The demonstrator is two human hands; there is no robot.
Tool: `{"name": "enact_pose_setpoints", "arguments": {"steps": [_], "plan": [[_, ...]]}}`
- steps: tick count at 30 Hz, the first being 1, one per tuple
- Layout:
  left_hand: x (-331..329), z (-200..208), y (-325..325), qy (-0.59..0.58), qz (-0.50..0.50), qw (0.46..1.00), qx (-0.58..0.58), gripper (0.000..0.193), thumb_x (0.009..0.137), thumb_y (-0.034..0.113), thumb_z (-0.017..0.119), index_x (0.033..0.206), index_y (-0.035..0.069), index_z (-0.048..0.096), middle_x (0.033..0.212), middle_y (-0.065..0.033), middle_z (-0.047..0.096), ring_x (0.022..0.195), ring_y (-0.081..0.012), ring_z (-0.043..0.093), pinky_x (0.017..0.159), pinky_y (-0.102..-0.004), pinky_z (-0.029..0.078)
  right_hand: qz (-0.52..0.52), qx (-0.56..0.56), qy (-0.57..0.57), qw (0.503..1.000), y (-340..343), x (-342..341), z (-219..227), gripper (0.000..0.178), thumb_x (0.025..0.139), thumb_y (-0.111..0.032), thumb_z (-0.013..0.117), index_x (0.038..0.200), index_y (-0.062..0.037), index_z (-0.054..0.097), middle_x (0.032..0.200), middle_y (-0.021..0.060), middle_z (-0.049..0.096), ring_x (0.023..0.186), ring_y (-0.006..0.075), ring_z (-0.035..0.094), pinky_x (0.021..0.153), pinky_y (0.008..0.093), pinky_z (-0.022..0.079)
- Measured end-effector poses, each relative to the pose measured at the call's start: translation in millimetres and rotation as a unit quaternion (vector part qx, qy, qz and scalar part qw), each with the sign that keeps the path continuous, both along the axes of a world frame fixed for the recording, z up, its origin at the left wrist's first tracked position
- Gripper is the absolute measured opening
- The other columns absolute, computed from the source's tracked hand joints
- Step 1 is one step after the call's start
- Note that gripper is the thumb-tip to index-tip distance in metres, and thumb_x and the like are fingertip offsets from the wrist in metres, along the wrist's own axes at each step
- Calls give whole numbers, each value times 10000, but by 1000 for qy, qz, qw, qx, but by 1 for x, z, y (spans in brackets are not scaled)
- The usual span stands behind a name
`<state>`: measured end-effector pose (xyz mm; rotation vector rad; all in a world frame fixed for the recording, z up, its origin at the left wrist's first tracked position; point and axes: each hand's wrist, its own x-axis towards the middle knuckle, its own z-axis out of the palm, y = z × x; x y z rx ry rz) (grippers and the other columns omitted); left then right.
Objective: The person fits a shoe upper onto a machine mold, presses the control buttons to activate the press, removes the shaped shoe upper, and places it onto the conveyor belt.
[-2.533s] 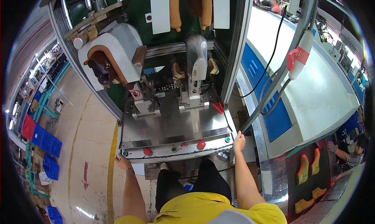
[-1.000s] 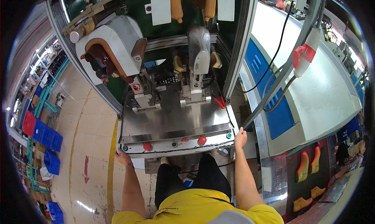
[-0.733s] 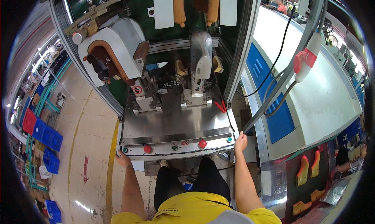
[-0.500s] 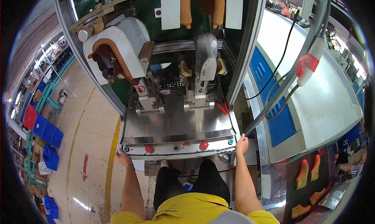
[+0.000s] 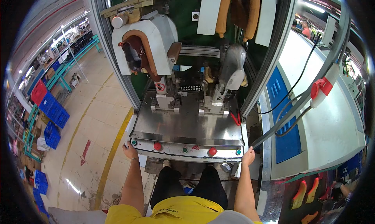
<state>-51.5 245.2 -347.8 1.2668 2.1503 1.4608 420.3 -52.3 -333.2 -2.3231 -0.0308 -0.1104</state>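
Observation:
My left hand curls around the left end of a machine's white control panel. At the panel's opposite end, my right hand is closed about the corner, fingertips partly hidden. Between them are red buttons and green buttons, which neither hand touches. Behind the panel lies a steel plate carrying two posts. On the left one, a dark brown leather shoe upper sits inside a padded white clamp. A bare grey metal form tops the right post.
Red-handled pliers lie at the plate's right. A grey pole slants beside my right hand. Farther right stand a white machine and yellow-red shoe lasts. Blue crates stand left; a person is far off.
My view has turned, so the machine appears farther right and slightly tilted. Both hands stay at the panel's ends, and the shoe upper remains in the left clamp.

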Motion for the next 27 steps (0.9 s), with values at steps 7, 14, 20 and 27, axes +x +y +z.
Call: {"name": "enact_pose_setpoints", "arguments": {"steps": [7,14,20,27], "plan": [[2,0,6,-11,-10,999,-32,474,773,360,511,1003,-54,493,984,-225,531,921,-342,503,783,-368,382,-28,31,50,998,-8,-3,0,434,817,-408,389,797,-21,584,823,187,574,776,369,519,658,425,391],[-8,-29,25,-170,-112,979,28,532,773,377,524,1113,-26,448,1123,-216,461,1001,-324,468,827,-365,386,-5,232,63,971,-8,15,-33,276,763,-242,435,903,-79,607,871,120,597,840,262,549,741,334,400],[-11,-15,23,31,-36,997,-65,582,731,503,506,909,-51,506,888,-245,546,803,-350,546,682,-418,429,-65,80,0,995,3,9,-9,365,809,-352,406,704,-32,547,761,170,559,747,349,527,647,440,403],[0,-1,9,11,-50,996,-67,565,723,442,561,980,-56,487,959,-243,525,847,-344,531,716,-394,430,-68,38,-38,996,-5,4,-10,357,817,-336,410,700,-26,544,744,165,555,727,344,531,634,436,412]]}}
